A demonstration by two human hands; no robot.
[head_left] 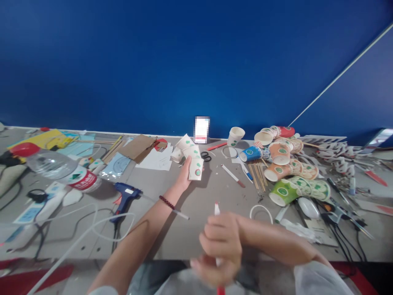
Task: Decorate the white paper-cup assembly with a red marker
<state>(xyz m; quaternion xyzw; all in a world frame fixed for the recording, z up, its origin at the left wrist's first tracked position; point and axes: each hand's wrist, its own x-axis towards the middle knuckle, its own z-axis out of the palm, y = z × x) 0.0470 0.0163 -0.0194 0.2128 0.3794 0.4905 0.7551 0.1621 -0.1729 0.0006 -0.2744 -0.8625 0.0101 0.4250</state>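
My left hand (184,177) is closed on several white paper cups (195,168) with green and red print, bunched together above the table's middle. How the cups are joined is hidden. Nearer to me, my right hand (221,243) is wrapped round a red marker (216,209) with a white barrel. Its red tip points up and away from me, and a red end shows below the fist. Motion blurs this hand somewhat. Just beyond the held cups lie black-handled scissors (206,156). A whitish stick (182,214) rests on the table beside my left forearm.
At left are a large bottle (69,170) with a red cap, a blue glue gun (125,200), a power strip (41,205) and cardboard (136,148). Stacked white cups (236,135) stand at the back. Coloured cups (284,192), wooden sticks (257,177) and a marker (232,175) lie right.
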